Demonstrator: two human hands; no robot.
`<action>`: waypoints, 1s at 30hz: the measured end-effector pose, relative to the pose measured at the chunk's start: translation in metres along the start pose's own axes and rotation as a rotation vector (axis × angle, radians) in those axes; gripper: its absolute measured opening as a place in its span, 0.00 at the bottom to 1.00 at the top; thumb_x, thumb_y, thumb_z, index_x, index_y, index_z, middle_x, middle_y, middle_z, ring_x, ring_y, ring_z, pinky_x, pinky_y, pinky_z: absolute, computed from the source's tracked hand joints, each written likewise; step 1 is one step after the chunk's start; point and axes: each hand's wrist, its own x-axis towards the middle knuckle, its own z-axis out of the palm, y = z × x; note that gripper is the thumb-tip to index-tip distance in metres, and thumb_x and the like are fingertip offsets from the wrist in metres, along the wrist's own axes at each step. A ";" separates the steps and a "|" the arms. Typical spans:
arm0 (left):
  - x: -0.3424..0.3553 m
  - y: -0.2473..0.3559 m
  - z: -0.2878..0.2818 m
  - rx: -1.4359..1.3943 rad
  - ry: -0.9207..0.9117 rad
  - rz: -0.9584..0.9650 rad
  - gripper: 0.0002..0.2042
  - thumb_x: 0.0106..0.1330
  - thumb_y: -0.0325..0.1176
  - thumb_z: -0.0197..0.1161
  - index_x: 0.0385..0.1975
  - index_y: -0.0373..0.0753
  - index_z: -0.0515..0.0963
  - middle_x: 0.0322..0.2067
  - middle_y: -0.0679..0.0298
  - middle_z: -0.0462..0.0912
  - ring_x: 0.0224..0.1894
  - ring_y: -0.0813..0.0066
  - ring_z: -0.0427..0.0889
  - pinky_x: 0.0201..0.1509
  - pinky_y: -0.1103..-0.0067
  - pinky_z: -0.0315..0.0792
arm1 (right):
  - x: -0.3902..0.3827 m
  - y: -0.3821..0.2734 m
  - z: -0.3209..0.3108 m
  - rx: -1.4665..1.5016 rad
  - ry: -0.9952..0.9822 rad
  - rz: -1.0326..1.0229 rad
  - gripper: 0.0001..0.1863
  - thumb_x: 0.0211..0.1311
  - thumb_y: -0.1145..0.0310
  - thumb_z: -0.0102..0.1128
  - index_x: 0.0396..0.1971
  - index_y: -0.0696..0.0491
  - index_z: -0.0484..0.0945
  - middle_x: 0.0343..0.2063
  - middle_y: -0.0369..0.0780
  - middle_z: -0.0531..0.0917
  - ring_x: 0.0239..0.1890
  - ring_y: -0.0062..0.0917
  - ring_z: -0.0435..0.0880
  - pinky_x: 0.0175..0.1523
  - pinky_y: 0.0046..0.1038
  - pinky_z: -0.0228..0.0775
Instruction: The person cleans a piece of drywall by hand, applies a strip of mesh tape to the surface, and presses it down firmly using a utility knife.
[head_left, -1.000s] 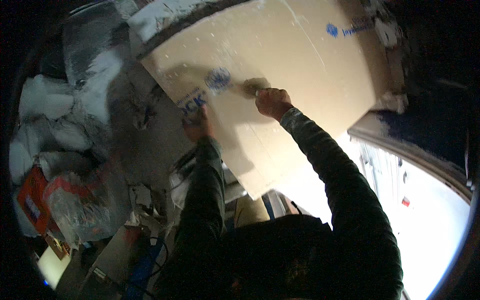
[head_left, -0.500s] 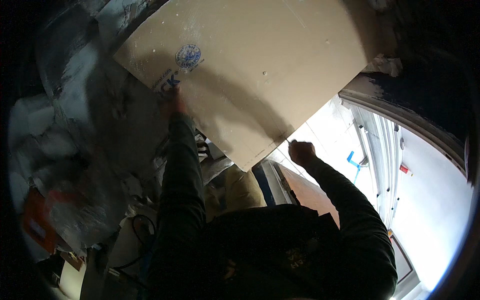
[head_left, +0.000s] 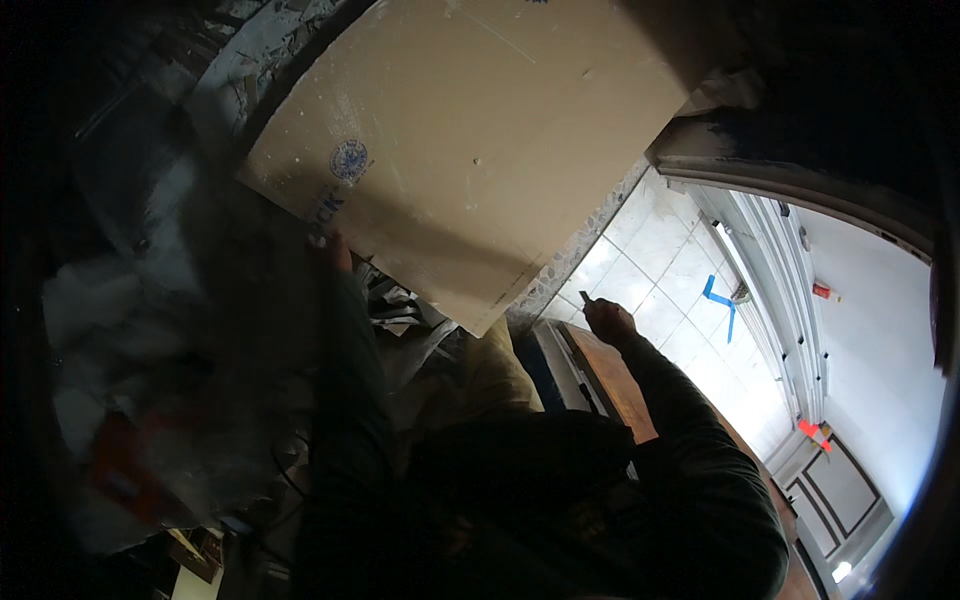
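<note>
A large tan plasterboard sheet (head_left: 440, 190) with blue print spans the upper middle, its near corner pointing toward me. At the sheet's lower left edge, in deep shadow, my left hand (head_left: 341, 252) is closed on the board's rim. My right hand (head_left: 610, 322) is off the sheet, just right of its near corner, above the pale tiled floor. Its fingers are closed round a slim knife-like tool (head_left: 585, 296), of which only a short thin end sticks out toward the board. The rest of that tool is hidden in the fist.
Rubble and crumpled plastic (head_left: 110, 300) fill the dark left side, with an orange thing (head_left: 125, 470) among them. Right of me are a brown wooden panel (head_left: 615, 380), tiled floor (head_left: 690, 330), a blue L-shaped thing (head_left: 720, 306) and long metal profiles (head_left: 775, 270) by the white wall.
My right hand has dropped back from the board's edge, with a gap between them now. The left hand sits lower along the left edge. The view has shifted, showing more floor.
</note>
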 end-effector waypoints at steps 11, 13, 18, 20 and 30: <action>-0.195 0.152 -0.139 0.473 -0.470 0.337 0.19 0.54 0.32 0.53 0.46 0.34 0.64 0.42 0.50 0.68 0.41 0.54 0.70 0.45 0.69 0.64 | -0.104 0.017 0.048 -0.037 -0.083 0.047 0.06 0.44 0.68 0.51 0.18 0.54 0.67 0.15 0.40 0.73 0.20 0.29 0.75 0.23 0.30 0.68; -0.209 0.139 -0.154 0.346 -0.651 0.237 0.17 0.53 0.34 0.51 0.42 0.34 0.67 0.40 0.48 0.70 0.40 0.53 0.72 0.43 0.68 0.65 | -0.117 0.020 0.044 -0.131 -0.065 -0.028 0.12 0.41 0.65 0.56 0.23 0.57 0.69 0.15 0.40 0.74 0.20 0.30 0.75 0.24 0.30 0.68; -0.215 0.090 -0.155 0.340 -0.875 0.202 0.15 0.51 0.36 0.49 0.35 0.33 0.72 0.33 0.45 0.74 0.38 0.50 0.73 0.40 0.66 0.67 | -0.134 0.025 0.035 -0.130 -0.211 0.045 0.21 0.48 0.66 0.50 0.38 0.67 0.65 0.14 0.46 0.75 0.19 0.35 0.76 0.25 0.33 0.70; -0.215 0.089 -0.168 0.346 -0.846 0.152 0.15 0.50 0.36 0.49 0.33 0.33 0.72 0.31 0.45 0.74 0.37 0.50 0.73 0.40 0.66 0.67 | -0.127 0.010 0.027 0.328 -0.189 0.296 0.24 0.54 0.53 0.43 0.19 0.62 0.71 0.10 0.46 0.74 0.14 0.33 0.75 0.19 0.32 0.68; -0.248 0.039 -0.182 0.227 -0.487 0.183 0.16 0.49 0.40 0.54 0.34 0.35 0.73 0.29 0.50 0.76 0.35 0.54 0.75 0.38 0.67 0.69 | -0.146 0.072 0.065 -0.458 -0.052 -0.160 0.19 0.47 0.68 0.46 0.40 0.62 0.66 0.11 0.40 0.72 0.15 0.30 0.73 0.20 0.33 0.65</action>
